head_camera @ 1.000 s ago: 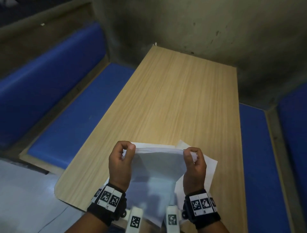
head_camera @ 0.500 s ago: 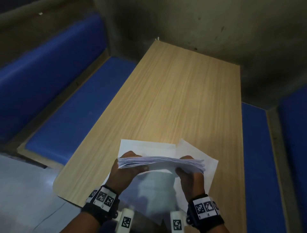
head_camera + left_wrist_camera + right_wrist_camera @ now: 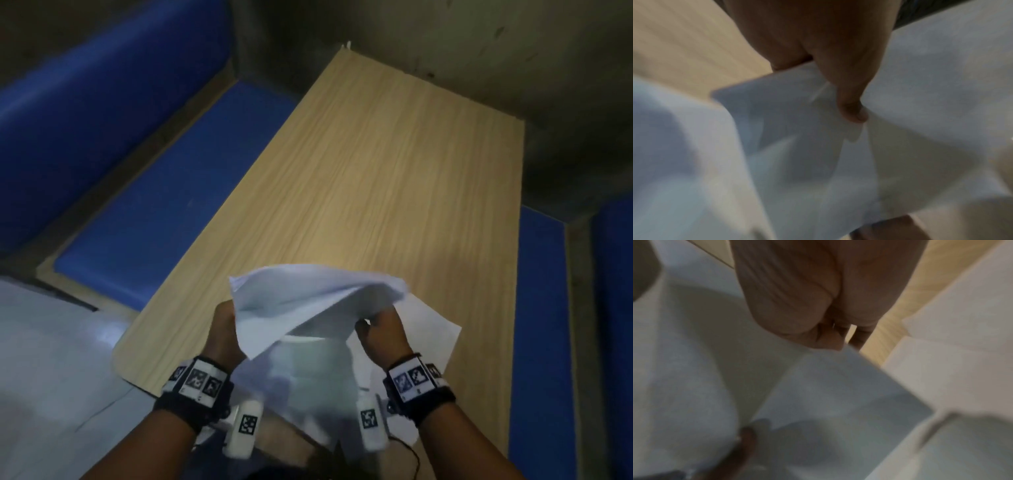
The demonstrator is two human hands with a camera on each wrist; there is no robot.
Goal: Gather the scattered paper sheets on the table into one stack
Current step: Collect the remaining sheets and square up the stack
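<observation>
A bundle of white paper sheets (image 3: 308,301) is held up above the near end of the wooden table (image 3: 394,178), tilted and bowed. My left hand (image 3: 224,329) grips its left edge, and the thumb (image 3: 851,104) presses on the paper in the left wrist view. My right hand (image 3: 380,329) grips its right side from below; the right wrist view shows curled fingers (image 3: 830,337) against the sheets (image 3: 818,394). More loose white sheets (image 3: 431,329) lie flat on the table under and to the right of the bundle.
Blue padded benches (image 3: 154,192) run along the table's left side and right side (image 3: 541,308). A dark concrete wall (image 3: 445,37) closes the far end. Pale floor (image 3: 44,359) shows at the lower left. The table's near left corner (image 3: 126,363) is rounded.
The bundle was tapped upright, then held level edge-on, and now is tipped up and flexed so its broad face shows. Both hands kept hold and shifted slightly farther along the table.
</observation>
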